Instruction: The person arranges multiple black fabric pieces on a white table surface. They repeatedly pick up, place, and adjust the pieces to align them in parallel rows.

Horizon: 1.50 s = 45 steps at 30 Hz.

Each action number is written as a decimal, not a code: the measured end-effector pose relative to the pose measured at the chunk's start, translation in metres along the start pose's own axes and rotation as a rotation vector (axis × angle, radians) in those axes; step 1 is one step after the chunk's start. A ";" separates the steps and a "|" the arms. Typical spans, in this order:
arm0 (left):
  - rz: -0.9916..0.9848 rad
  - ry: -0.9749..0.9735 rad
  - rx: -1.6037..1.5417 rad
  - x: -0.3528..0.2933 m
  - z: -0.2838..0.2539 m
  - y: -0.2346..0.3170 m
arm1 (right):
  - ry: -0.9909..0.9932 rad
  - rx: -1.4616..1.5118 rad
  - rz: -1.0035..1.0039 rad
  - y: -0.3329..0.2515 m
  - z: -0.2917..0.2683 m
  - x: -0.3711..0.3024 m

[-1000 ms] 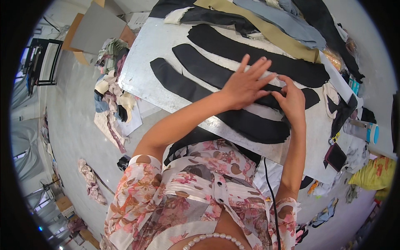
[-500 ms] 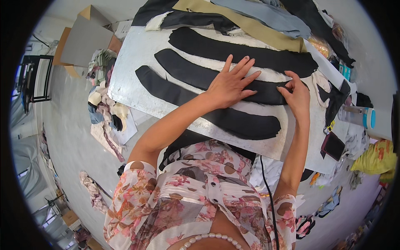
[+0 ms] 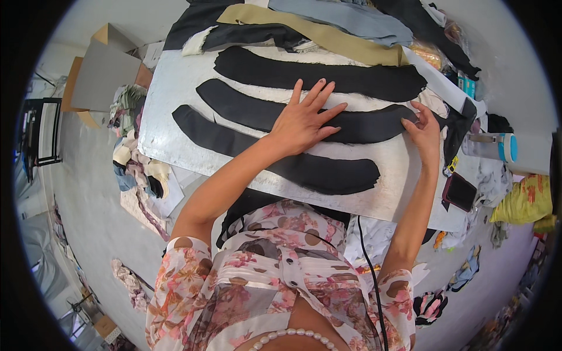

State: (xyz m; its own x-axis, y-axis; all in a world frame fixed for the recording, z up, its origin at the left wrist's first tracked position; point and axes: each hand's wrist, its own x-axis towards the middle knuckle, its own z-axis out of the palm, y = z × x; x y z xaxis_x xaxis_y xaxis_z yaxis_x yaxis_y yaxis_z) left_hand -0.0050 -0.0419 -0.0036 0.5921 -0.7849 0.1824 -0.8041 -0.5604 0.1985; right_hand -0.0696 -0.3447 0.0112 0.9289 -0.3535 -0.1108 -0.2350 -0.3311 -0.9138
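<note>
Three curved black fabric strips lie roughly parallel on a pale, worn tabletop. My left hand rests flat on the middle strip, its fingers spread. At that strip's right end, my right hand has thumb and index finger closed on the edge. Beyond my left fingertips is the far strip, with frayed edges. The near strip passes beneath my left forearm, which covers part of it.
Olive fabric and grey-blue cloth lie along the table's far side. To the right are a phone, a clear jug with a blue lid and a yellow bag. Fabric scraps and an open carton sit left.
The whole view has shifted slightly. My right fingers have moved to the tip of the middle strip, whose right end now lies smoother. My left hand stays flat on the strip.
</note>
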 end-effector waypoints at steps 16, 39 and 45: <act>-0.003 0.064 0.012 -0.002 0.012 0.002 | 0.023 -0.076 -0.046 0.019 0.005 0.029; -0.888 0.952 -0.613 -0.143 -0.055 -0.115 | -0.184 -0.616 -0.880 -0.133 0.309 0.086; -0.911 1.003 -0.967 -0.116 -0.059 -0.113 | -0.288 -0.318 -0.653 -0.145 0.287 0.085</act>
State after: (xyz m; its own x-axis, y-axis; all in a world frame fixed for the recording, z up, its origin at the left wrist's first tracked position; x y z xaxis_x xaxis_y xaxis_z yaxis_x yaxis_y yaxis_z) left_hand 0.0209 0.1280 0.0098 0.9226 0.3700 0.1087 -0.0975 -0.0488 0.9940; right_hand 0.1255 -0.0755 0.0217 0.9348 0.2263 0.2738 0.3544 -0.6441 -0.6778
